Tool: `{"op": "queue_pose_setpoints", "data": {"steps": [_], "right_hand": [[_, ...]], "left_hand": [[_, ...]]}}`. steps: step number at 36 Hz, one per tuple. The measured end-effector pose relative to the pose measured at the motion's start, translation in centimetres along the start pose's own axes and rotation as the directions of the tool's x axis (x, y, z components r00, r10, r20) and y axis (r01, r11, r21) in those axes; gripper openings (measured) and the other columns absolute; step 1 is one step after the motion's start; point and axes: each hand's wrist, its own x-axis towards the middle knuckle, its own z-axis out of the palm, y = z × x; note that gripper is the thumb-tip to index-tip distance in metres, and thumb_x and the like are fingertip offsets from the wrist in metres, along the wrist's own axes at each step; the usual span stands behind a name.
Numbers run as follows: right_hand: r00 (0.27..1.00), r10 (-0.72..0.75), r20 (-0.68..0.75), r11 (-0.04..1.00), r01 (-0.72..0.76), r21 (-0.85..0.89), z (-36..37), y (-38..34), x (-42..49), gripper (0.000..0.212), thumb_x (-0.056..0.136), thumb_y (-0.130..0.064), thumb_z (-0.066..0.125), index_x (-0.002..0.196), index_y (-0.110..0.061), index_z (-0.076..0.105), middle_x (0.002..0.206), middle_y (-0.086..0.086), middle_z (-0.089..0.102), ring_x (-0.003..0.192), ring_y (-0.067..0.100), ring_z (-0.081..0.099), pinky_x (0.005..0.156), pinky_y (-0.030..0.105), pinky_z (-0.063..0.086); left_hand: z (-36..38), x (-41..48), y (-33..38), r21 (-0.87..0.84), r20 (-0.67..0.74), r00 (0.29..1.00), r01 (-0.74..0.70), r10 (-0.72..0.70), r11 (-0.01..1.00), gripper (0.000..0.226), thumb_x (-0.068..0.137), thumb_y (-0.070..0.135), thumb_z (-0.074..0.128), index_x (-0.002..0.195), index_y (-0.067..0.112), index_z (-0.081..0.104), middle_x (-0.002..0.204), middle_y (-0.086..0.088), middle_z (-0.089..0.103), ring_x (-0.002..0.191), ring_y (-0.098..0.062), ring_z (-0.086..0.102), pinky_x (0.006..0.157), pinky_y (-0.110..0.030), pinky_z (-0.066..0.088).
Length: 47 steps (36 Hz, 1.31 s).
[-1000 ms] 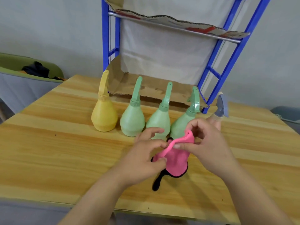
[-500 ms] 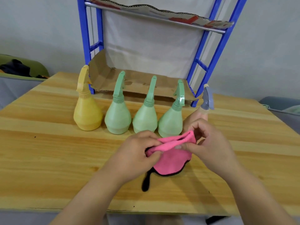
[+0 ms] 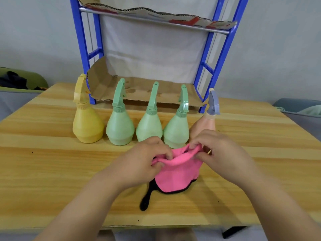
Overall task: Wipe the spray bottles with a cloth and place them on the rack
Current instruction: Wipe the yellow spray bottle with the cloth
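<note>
Several spray bottles stand in a row on the wooden table [image 3: 52,162]: a yellow bottle [image 3: 86,126] at the left, three green bottles [image 3: 119,127] [image 3: 149,127] [image 3: 176,131], and a peach bottle with a blue-grey nozzle [image 3: 209,119] at the right, partly hidden by my right hand. In front of them my left hand [image 3: 145,159] and my right hand [image 3: 220,150] each pinch the top edge of a pink cloth with black trim [image 3: 177,174]. The cloth hangs between them, its lower edge on the table. A blue rack [image 3: 224,54] with cardboard-lined shelves stands behind the bottles.
The rack's lower cardboard shelf [image 3: 139,91] lies just behind the bottle row; an upper shelf [image 3: 156,16] is above. A green chair with dark clothing [image 3: 19,80] is at the far left. A grey-blue object [image 3: 298,106] sits at the far right.
The view has shifted, so the bottles and rack sit differently in frame. Both hands have spread the cloth's top edge wider and moved a little apart.
</note>
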Motion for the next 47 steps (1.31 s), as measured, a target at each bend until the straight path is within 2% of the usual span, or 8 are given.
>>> {"op": "queue_pose_setpoints", "data": {"steps": [7,12,18,22,26,33,40,47], "right_hand": [[0.993,0.110,0.051,0.987,-0.103,-0.124,-0.9,-1.1,0.2,0.052,0.088,-0.007,0.058,0.135,-0.029,0.053,0.094,-0.018,0.038,0.084,0.006,0.043,0.072,0.021,0.039],[1.000,0.024,-0.010,0.996,-0.025,-0.081,-1.2,-1.3,-0.5,0.051,0.087,-0.005,0.058,0.128,-0.035,0.059,0.088,-0.023,0.041,0.079,0.008,0.048,0.071,0.030,0.048],[0.994,-0.072,-0.077,0.997,0.070,-0.031,-1.4,-0.8,-1.5,0.043,0.081,-0.002,0.066,0.100,-0.040,0.059,0.087,-0.017,0.048,0.073,0.010,0.051,0.057,0.029,0.045],[0.996,-0.023,-0.085,0.999,0.021,-0.026,-1.6,-0.6,-1.9,0.033,0.079,-0.001,0.068,0.078,-0.034,0.061,0.087,-0.018,0.051,0.075,0.008,0.054,0.064,0.033,0.048],[0.993,0.039,-0.113,0.999,-0.037,0.018,-2.5,-0.3,-2.5,0.033,0.081,-0.009,0.071,0.074,-0.037,0.055,0.086,-0.017,0.056,0.074,0.000,0.053,0.066,0.015,0.042],[0.954,0.169,-0.249,0.983,-0.143,0.117,-4.3,1.0,-4.9,0.017,0.073,-0.016,0.081,0.072,-0.026,0.067,0.082,-0.012,0.063,0.075,0.006,0.059,0.066,0.023,0.050],[0.887,0.328,-0.324,0.937,-0.262,0.232,-6.3,3.1,-8.1,0.020,0.074,-0.007,0.080,0.070,-0.021,0.065,0.080,-0.007,0.064,0.078,0.013,0.063,0.074,0.035,0.055],[0.920,0.391,0.010,0.778,-0.336,0.531,-9.2,5.4,-12.6,0.023,0.080,0.002,0.072,0.088,-0.014,0.058,0.078,-0.005,0.061,0.068,0.017,0.060,0.062,0.030,0.049]], "left_hand": [[0.1,0.2,1.7,0.155,0.104,0.994,0.028,-0.044,0.987,0.027,0.091,0.018,0.055,0.107,0.038,0.062,0.107,0.012,0.043,0.089,-0.006,0.054,0.083,-0.023,0.046],[0.6,0.2,2.1,0.245,0.054,0.998,0.001,-0.015,0.970,0.029,0.091,0.020,0.050,0.117,0.032,0.056,0.107,0.010,0.048,0.090,-0.009,0.054,0.081,-0.028,0.049],[0.3,0.1,2.0,0.207,-0.013,1.000,-0.004,0.007,0.978,0.017,0.082,0.016,0.055,0.093,0.027,0.059,0.089,0.012,0.056,0.077,-0.005,0.054,0.069,-0.025,0.049],[0.3,0.1,2.6,0.283,-0.022,0.999,-0.022,0.029,0.959,0.011,0.081,0.024,0.056,0.074,0.029,0.049,0.072,0.012,0.048,0.063,-0.006,0.046,0.054,-0.018,0.036],[0.7,0.7,3.6,0.365,-0.012,0.999,-0.032,0.039,0.930,0.030,0.083,0.030,0.054,0.063,0.032,0.031,0.069,0.009,0.043,0.060,-0.008,0.042,0.052,-0.020,0.031],[1.7,2.0,5.7,0.411,-0.092,0.988,-0.074,0.122,0.909,0.023,0.083,0.039,0.044,0.071,0.022,0.054,0.077,0.007,0.056,0.069,-0.014,0.055,0.064,-0.033,0.051],[2.6,4.5,9.0,0.258,-0.151,0.970,-0.148,0.191,0.955,0.010,0.079,0.023,0.060,0.070,0.021,0.060,0.072,0.012,0.053,0.067,-0.007,0.052,0.062,-0.026,0.049],[4.7,5.2,11.0,-0.158,0.154,0.986,-0.038,0.063,0.987,0.010,0.075,0.014,0.068,0.072,0.024,0.068,0.066,0.006,0.068,0.058,-0.009,0.060,0.057,-0.026,0.050]]}}
